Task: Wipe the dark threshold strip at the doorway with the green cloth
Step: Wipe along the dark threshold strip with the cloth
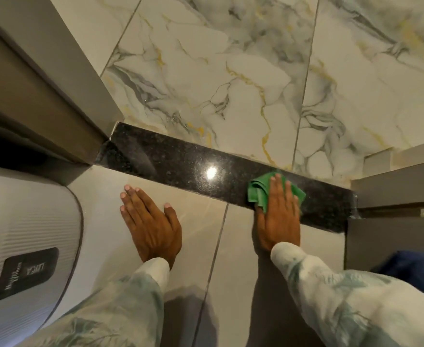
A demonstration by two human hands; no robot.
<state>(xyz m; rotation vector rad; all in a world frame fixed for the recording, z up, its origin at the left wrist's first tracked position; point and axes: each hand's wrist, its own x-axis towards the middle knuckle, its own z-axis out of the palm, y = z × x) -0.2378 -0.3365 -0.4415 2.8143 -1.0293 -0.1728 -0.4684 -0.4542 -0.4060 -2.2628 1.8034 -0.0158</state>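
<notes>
A dark speckled threshold strip (176, 161) runs across the doorway from the left door frame to the right one, with a light glare near its middle. On the strip's right part lies a crumpled green cloth (257, 192). My right hand (278, 216) presses flat on the cloth, fingers together and pointing away from me. My left hand (148, 221) rests flat on the grey floor tile just before the strip, fingers spread, holding nothing.
Beyond the strip lies a marble-patterned tile floor (231, 71). A grey door frame (63, 101) stands at the left, another frame (394, 189) at the right. A white ribbed appliance with a dark label (25, 259) sits at the near left. Something dark blue (416, 269) shows at the right edge.
</notes>
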